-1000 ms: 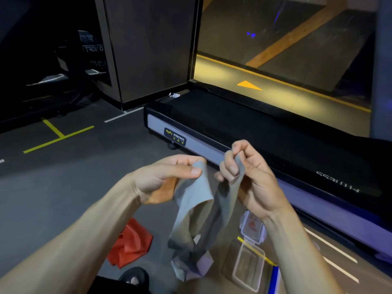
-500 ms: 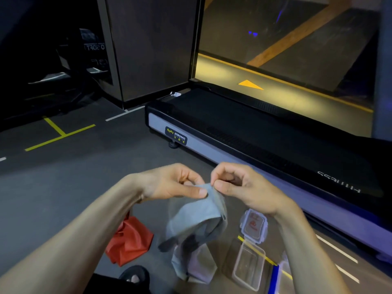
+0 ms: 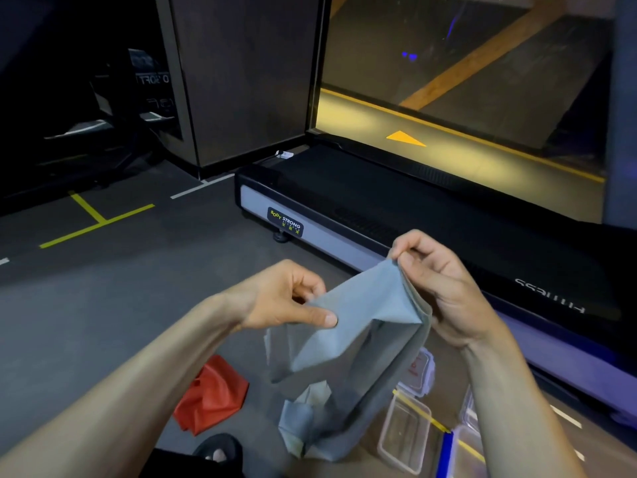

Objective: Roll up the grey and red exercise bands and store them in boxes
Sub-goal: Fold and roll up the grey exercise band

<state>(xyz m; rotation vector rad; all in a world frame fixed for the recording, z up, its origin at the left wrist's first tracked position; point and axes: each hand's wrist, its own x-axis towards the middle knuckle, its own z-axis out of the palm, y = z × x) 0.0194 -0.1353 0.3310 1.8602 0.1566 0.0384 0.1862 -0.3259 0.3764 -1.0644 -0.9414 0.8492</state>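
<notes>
Since a moment ago both hands have drawn apart, so my right hand (image 3: 444, 291) pinches the grey exercise band's (image 3: 358, 326) far top corner and my left hand (image 3: 289, 298) nips its near edge; limp, light, stretchy, it wants edge grips.

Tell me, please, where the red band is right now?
In the head view the red band lies crumpled on the floor at lower left, under the left forearm, beside the hanging grey band.
</notes>
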